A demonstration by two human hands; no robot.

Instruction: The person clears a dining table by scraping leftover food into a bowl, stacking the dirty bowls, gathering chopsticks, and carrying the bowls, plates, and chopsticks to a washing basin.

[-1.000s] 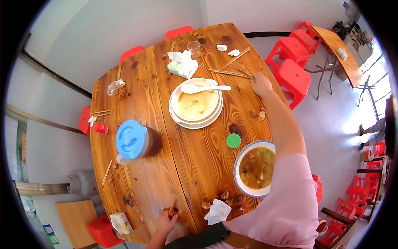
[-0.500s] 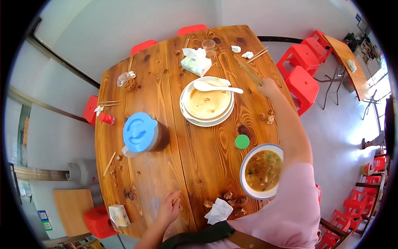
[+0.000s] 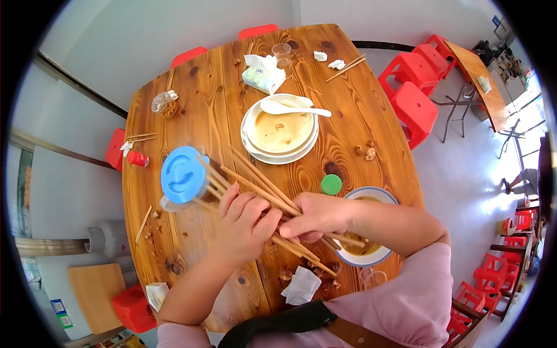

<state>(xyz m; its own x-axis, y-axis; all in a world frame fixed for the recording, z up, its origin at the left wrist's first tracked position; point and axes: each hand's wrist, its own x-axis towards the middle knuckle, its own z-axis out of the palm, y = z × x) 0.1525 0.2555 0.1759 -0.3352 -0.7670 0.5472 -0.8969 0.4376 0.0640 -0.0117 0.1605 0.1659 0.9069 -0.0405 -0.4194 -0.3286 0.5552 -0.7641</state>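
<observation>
Long light-brown wooden chopsticks, gathered in a loose, uneven bundle in both hands, raised over the near middle of the brown wooden tabletop. At the left, a red cylindrical can on its side, near a pair of thin wooden chopsticks. Farther right, a clear plastic cup with brown pieces, then a clear pitcher with a blue lid, partly behind the bundle's upper ends. Left hand closed over the bundle, fingers curled across the sticks. Beyond, a white-and-green tissue packet and stacked cream-white bowls, with a white spoon across the top. Below the bundle, a crumpled white tissue among brown scraps. Right hand gripping the bundle, thumb laid along the sticks, just beside a round green lid. Partly hidden behind right hand and forearm, a blue-rimmed white bowl of brown soup.
</observation>
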